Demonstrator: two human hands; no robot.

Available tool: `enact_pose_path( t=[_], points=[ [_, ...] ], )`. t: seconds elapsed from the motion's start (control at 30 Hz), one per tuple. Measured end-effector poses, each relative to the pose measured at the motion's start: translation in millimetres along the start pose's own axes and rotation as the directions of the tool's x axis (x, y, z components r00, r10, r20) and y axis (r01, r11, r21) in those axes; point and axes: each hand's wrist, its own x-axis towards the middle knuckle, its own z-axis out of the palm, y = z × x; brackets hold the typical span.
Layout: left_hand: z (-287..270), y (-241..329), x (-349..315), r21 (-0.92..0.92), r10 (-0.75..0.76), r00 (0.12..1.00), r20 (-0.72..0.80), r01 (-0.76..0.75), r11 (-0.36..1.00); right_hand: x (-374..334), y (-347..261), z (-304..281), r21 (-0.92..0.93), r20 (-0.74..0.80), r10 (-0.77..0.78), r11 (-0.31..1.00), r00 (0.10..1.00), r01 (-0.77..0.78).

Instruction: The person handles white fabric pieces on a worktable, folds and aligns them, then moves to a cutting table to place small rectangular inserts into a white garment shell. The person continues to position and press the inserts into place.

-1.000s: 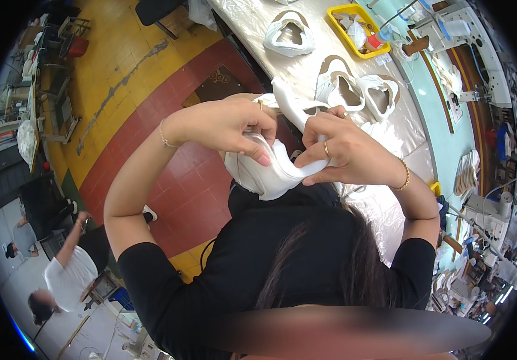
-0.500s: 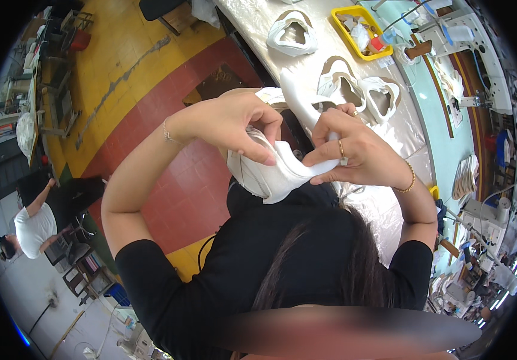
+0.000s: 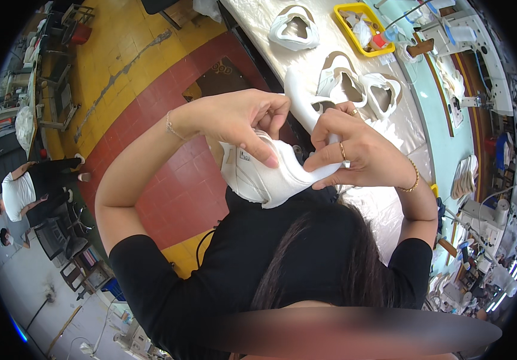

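Note:
In front of my chest a white shoe upper [image 3: 264, 171] with thin seam lines hangs between my two hands. My left hand [image 3: 243, 123] grips its left part, thumb pressed on the outer face and bent fingers over the top edge. A small printed label shows near that thumb. My right hand [image 3: 360, 147], with a ring and a bracelet, pinches the upper's right edge between thumb and fingers. Behind my right fingers a smooth, curved white piece [image 3: 299, 96] rises; whether it joins the upper cannot be made out.
Several white shoe uppers [image 3: 294, 29] stand on the plastic-covered table [image 3: 252, 18] ahead. A yellow tray [image 3: 384, 49] of small scraps lies beyond, near a white sewing machine [image 3: 480, 54] on a pale green bench [image 3: 423, 84]. Two people [image 3: 18, 195] are at the far left.
The upper has shifted slightly left and down and turned, bringing its label into view. My left fingers have moved a little up and right. At the far left, a second person has appeared.

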Motion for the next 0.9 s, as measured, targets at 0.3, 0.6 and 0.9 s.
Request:
enact_pose_path(
  t=[0.3,0.6,0.9],
  points=[
    [-8.8,-15.1,4.0,0.227,0.178,0.982,0.068,-0.189,0.955,-0.2,1.4,1.8,0.008,0.026,0.047,0.999,0.999,-0.047],
    [-10.1,-22.7,1.6,0.117,0.087,0.996,-0.016,-0.084,0.99,-5.7,12.1,5.4,0.029,-0.005,0.121,0.992,0.993,-0.121],
    [-7.4,-8.1,8.0,0.751,0.356,0.92,-0.166,-0.116,0.65,16.7,22.4,23.5,0.073,-0.188,0.281,0.96,0.941,-0.272]
  ],
)
